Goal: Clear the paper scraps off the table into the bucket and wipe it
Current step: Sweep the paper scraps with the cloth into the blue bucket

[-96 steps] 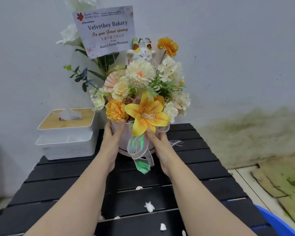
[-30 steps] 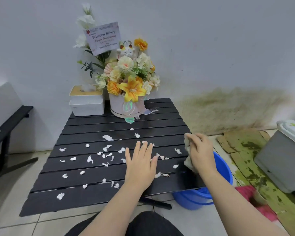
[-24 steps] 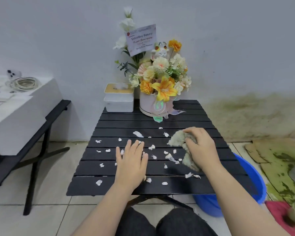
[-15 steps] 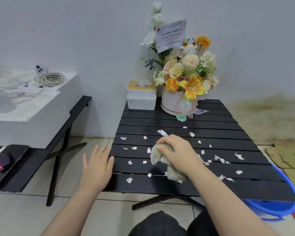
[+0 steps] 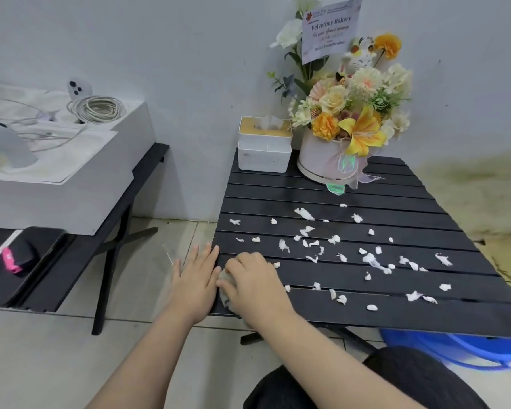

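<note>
Several white paper scraps (image 5: 369,257) lie scattered across the middle of the black slatted table (image 5: 425,314). My right hand (image 5: 255,286) presses a crumpled beige cloth (image 5: 224,286) onto the table's near left corner; the hand hides most of the cloth. My left hand (image 5: 195,278) lies flat with its fingers together, just off the table's left edge and touching that edge. Under the table's near right corner sits the blue bucket (image 5: 460,348), only partly visible.
At the table's back stand a white tissue box (image 5: 264,149) and a flower arrangement (image 5: 345,119) in a white pot. Left of the table, a black bench (image 5: 80,261) carries a white box with a coiled cable. My dark-clothed knees are at the bottom.
My right hand has dragged the cloth from the table's middle to its near left corner. My left hand has moved in to the left edge. The view has swung left.
</note>
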